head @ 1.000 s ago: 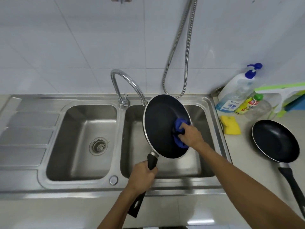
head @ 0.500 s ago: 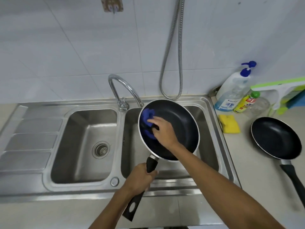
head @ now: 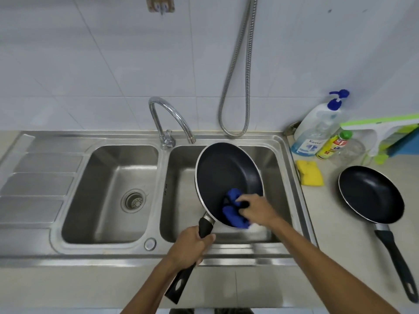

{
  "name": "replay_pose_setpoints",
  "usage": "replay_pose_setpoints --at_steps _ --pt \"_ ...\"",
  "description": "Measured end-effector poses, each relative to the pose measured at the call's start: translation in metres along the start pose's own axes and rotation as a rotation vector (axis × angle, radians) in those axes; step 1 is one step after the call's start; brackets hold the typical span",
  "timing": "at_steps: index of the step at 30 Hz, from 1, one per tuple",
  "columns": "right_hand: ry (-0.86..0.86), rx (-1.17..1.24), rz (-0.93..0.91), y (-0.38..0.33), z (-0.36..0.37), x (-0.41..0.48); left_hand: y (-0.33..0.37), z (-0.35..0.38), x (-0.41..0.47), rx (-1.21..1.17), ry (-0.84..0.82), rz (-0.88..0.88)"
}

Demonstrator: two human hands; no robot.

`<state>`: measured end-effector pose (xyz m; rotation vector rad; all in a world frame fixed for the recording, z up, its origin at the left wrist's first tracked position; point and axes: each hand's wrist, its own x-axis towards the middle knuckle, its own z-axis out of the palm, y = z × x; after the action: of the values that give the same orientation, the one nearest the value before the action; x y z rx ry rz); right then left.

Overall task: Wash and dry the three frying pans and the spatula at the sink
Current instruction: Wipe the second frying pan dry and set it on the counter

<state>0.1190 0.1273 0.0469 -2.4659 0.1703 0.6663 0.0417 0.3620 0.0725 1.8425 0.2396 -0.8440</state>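
A black frying pan [head: 226, 175] with a silver rim is held tilted over the right sink basin [head: 275, 168]. My left hand [head: 189, 248] grips its black handle near the sink's front edge. My right hand [head: 257, 209] holds a blue cloth [head: 233, 210] against the lower inside of the pan. A second black frying pan [head: 370, 194] lies on the counter at the right, handle toward me. No third pan or spatula is in view.
The chrome faucet [head: 170, 118] arches over the divider behind the pan. The left basin [head: 108, 196] has a drain strainer. A yellow sponge [head: 310, 173], soap pump bottle [head: 317, 128], yellow bottle [head: 333, 145] and green squeegee [head: 383, 130] sit at the right. A metal hose [head: 238, 82] hangs on the wall.
My right hand has swept the blue cloth from the pan's right side to its upper left and now down to its lower edge. My left hand keeps its grip on the handle.
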Motion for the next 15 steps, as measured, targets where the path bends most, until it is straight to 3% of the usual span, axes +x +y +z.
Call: replay_pose_setpoints --at_steps 2,6,10,15 --pt "0.029 0.119 -0.162 -0.028 0.01 -0.015 0.002 0.001 0.003 0.087 -0.01 0.007" --pt "0.238 0.181 -0.343 -0.078 0.007 0.025 0.009 0.016 -0.004 -0.018 -0.053 0.011" --pt "0.317 -0.178 -0.381 -0.075 -0.041 0.099 0.017 0.029 -0.015 -0.17 -0.048 0.054" --pt "0.375 -0.561 -0.325 -0.001 -0.084 0.118 0.018 0.013 -0.009 -0.202 -0.002 0.101"
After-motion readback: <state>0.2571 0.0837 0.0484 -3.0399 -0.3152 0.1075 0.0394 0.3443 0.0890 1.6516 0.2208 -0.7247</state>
